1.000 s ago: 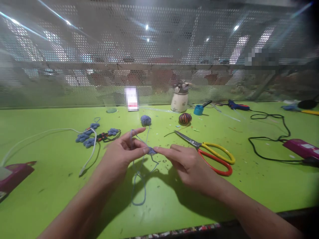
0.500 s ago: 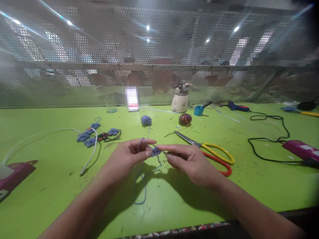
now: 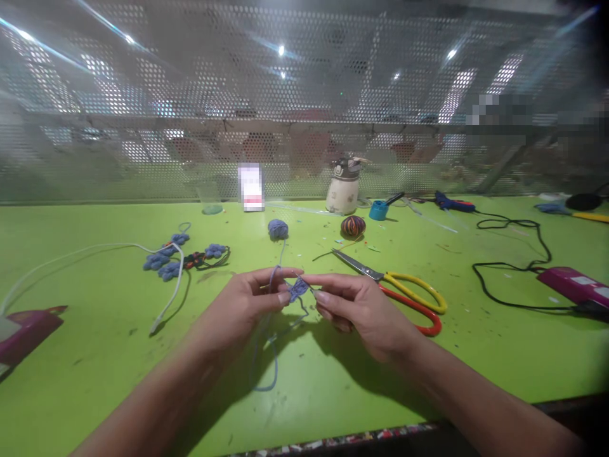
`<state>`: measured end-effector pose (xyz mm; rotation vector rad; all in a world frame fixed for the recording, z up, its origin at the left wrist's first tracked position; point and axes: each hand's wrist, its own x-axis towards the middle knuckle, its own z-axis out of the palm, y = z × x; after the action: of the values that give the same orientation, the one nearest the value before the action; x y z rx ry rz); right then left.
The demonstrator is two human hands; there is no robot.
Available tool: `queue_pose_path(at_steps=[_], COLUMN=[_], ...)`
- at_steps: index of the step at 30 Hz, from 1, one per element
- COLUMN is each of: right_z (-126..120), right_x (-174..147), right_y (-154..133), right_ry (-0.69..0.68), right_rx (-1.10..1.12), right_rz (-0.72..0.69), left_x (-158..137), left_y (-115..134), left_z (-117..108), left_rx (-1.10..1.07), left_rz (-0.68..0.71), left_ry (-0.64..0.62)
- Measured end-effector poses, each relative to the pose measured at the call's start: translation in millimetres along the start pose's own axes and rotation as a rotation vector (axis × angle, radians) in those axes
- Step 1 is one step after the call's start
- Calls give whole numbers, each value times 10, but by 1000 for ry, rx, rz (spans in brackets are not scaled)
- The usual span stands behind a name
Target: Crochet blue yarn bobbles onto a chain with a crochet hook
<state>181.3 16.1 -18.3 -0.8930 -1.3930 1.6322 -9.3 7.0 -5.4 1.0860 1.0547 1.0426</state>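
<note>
Between thumb and fingers, my left hand (image 3: 259,295) pinches a small blue-purple crochet piece (image 3: 298,289), with yarn looped over its index finger. My right hand (image 3: 354,298) grips a thin crochet hook (image 3: 310,287), mostly hidden by the fingers, whose tip meets the piece. From the work, a strand leads back to a blue-purple yarn ball (image 3: 278,229), and a loose yarn loop (image 3: 266,386) hangs below my left hand. Scissors (image 3: 399,285) with one yellow and one red handle lie just beyond my right hand.
Blue crocheted flowers (image 3: 166,260) lie at left under a white cable (image 3: 178,285). Behind are a multicoloured yarn ball (image 3: 353,226), a bottle (image 3: 343,190), a blue pot (image 3: 379,210) and a lit phone (image 3: 252,188). A magenta box (image 3: 575,287) with black cord sits right; perforated mesh (image 3: 304,82) closes the back.
The crochet piece has tilted and shows more of itself between my hands. My right fingers have shifted slightly and the hook shows more clearly. The whole view has moved slightly.
</note>
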Motion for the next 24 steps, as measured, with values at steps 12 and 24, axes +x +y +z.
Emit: queue_pose_path(at_steps=[12,24], right_z=[-15,37], right_x=[-24,31], right_y=[-16,51], right_ry=[21,74], right_rx=[-331,-92], right_rz=[-168,-36], left_x=[28,21], left_y=[10,12], left_z=[6,9], left_rx=[-26,-214], left_rz=[-18,-103], left_ry=[20,13])
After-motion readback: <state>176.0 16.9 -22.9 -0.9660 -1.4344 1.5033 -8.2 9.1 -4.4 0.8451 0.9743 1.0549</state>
